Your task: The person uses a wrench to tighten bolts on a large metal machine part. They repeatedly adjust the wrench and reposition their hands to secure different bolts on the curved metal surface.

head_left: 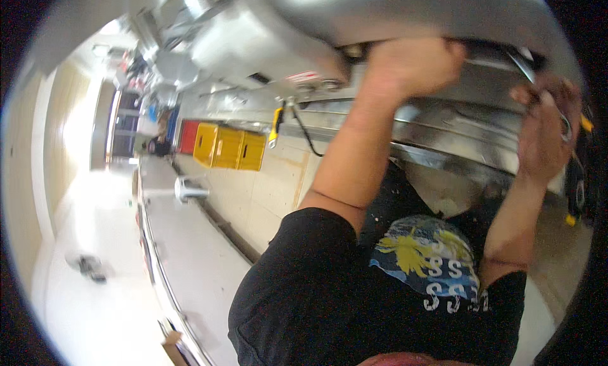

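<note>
My left hand [423, 65] is curled into a fist against the underside of a large grey metal housing [405, 14]. Whatever its fingers grip is hidden. Farther right, my right hand [550, 128] is closed around a shiny metal wrench [521, 64]. The wrench's shaft slants up from the fingers to the dark gap below the housing, and a curved end shows beside the palm. Where its far tip sits cannot be made out. Long metal rails [456, 125] run below both hands.
A yellow-and-black handled tool [276, 126] hangs by a black cable left of my left arm. Beyond are a yellow crate [231, 147], a red crate [188, 136], a white stool [190, 189] and a distant person [158, 145]. A long grey surface [190, 252] stretches along the left.
</note>
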`<state>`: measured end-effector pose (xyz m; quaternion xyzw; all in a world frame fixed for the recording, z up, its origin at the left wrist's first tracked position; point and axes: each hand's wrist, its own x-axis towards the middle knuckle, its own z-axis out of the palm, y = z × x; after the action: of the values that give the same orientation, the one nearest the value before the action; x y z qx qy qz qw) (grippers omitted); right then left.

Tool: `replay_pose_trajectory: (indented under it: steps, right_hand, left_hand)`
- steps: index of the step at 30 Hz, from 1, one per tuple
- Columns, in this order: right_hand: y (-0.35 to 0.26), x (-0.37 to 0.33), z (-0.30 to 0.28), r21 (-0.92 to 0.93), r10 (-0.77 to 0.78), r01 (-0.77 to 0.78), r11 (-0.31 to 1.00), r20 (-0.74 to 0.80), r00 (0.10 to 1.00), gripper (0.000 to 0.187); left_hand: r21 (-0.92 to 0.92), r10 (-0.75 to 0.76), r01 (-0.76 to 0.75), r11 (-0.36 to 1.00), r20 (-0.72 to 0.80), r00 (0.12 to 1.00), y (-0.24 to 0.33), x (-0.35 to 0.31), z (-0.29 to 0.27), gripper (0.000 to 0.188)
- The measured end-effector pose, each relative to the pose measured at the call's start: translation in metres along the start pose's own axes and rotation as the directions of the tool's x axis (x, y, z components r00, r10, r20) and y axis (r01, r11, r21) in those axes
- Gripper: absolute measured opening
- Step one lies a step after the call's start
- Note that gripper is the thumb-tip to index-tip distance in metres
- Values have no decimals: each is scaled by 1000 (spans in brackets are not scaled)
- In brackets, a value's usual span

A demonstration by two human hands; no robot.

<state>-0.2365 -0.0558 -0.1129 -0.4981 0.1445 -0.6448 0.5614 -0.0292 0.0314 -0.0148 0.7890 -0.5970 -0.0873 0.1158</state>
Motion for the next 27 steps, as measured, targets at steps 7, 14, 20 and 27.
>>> replay_pose_trajectory:
  steps: [7,14,20,27]
  right_hand:
    - [13,-25,9,-242,-256,288,926,156,954,27]
    - [21,-63,83,-563,-368,509,651,352,861,17]
    - [-7,-65,78,-444,-331,534,719,457,825,20]
    - [-26,-38,22,329,-121,85,940,90,989,26]
  left_hand:
    - [36,181,-178,983,-258,949,-1,-8,4,43]
    - [16,299,-300,954,-147,943,-5,4,-9,40]
    - [121,430,-426,897,-12,903,-3,1,2,28]
    - [81,117,-98,992,-283,952,-46,12,2,41]
